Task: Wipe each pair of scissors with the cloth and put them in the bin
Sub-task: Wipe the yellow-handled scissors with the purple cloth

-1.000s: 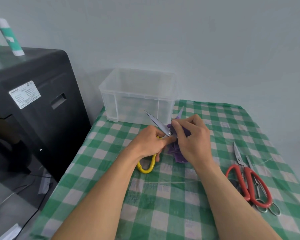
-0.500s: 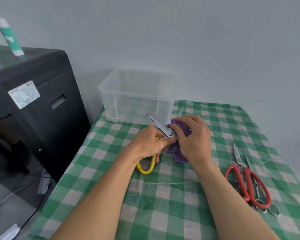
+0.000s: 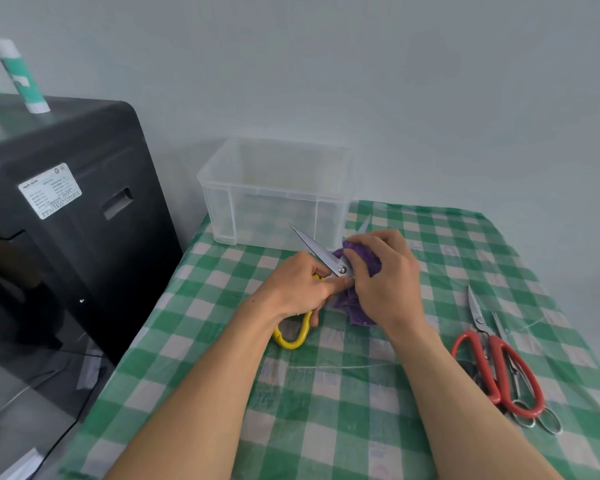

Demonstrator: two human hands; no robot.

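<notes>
**Q:** What is carrying the items?

**A:** A counter (image 3: 343, 427) under a green-and-white checked cover is standing against a pale wall (image 3: 395, 98), with a black cabinet (image 3: 66, 244) beside it on the left. A clear plastic bin (image 3: 274, 202) is sitting at the counter's far-left corner.

**Q:** How are the hands posed?

**A:** The left hand (image 3: 291, 289) is gripping the yellow-handled scissors (image 3: 321, 252) at the handles, blades spread and pointing away, just in front of the bin. The right hand (image 3: 385, 289) is pinching the purple cloth (image 3: 364, 258) around one blade near the pivot; that blade is mostly hidden. Red-handled scissors (image 3: 499, 368) are lying at the right, apparently overlapping a small metal pair (image 3: 551, 422).
</notes>
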